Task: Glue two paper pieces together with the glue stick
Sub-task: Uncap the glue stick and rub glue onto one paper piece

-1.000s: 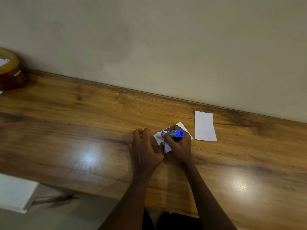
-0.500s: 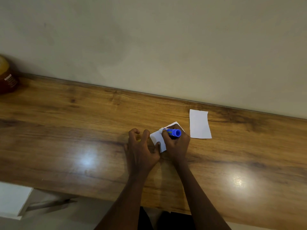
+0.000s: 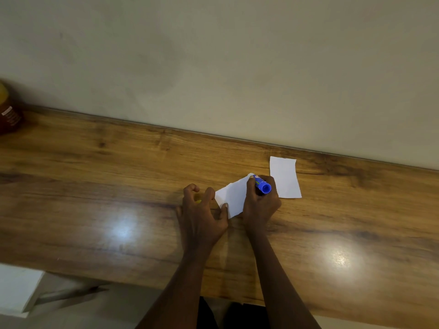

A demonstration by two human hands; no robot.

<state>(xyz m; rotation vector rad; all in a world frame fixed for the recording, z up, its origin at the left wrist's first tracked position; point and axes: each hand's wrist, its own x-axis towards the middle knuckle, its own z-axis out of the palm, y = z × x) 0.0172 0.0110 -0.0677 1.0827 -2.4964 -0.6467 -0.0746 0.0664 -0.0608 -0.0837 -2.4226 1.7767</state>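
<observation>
A small white paper piece (image 3: 234,198) lies tilted on the wooden table (image 3: 118,186). My right hand (image 3: 260,205) grips a blue glue stick (image 3: 262,185), its far end touching the paper's far corner. My left hand (image 3: 202,210) rests on the table with its thumb pressing the paper's near left edge; something small and yellow shows under its curled fingers. A second white paper piece (image 3: 285,178) lies flat just right of my right hand, close to the wall.
A beige wall (image 3: 213,67) runs along the table's far edge. A brown jar with a yellow top (image 3: 8,115) stands at the far left. White furniture (image 3: 16,288) shows below the table's near edge at the left.
The glue stick has travelled from the paper's middle toward its far corner, uncovering more of the paper. My left hand has stayed pressed on the paper. The view has shifted slightly.
</observation>
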